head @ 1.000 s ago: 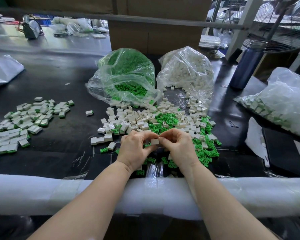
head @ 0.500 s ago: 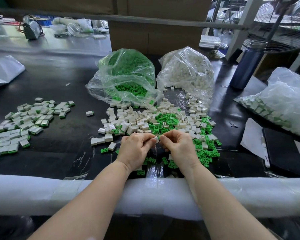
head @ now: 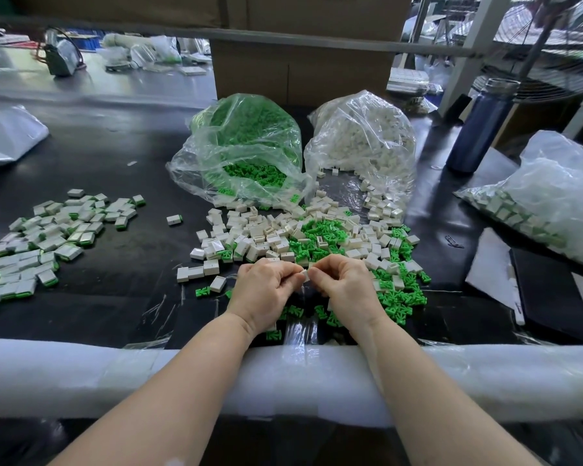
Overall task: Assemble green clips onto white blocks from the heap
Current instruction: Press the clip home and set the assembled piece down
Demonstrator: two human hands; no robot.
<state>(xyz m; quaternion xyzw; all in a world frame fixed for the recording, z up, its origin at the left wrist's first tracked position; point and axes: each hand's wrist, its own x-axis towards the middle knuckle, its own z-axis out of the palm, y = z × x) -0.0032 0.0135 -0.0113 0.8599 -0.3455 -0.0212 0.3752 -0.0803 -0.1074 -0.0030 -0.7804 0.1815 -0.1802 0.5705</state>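
- At the near edge of the black bench (head: 122,297), we are bringing both hands together over the front of the heap (head: 303,243) of loose parts, working on one piece.
- Our left hand (head: 266,290) is curling its fingers and pinching a white block (head: 305,275), which is showing as a small pale corner between the two sets of fingertips.
- Our right hand (head: 345,287) is meeting it with fingers curled and tips pressed to the same block; whether a green clip is sitting under those tips we cannot tell, as the fingers are hiding it.
- We are judging this to be the seating step: a clip going into the block's slot.
- To do it well, we are advising a firm pinch on the block's flat faces, the clip lined up square with the slot, and a straight push with the thumb until it is sitting flush, not cocked.
- We are keeping the work low, just above the heap, so a slipped part is falling among its fellows.
- Finished pieces (head: 48,240), white with a green edge, are lying well apart toward the left edge of the bench.
- Behind the heap, a bag of green clips (head: 246,146) and a bag of white blocks (head: 364,142) are lying open and spilling toward us.
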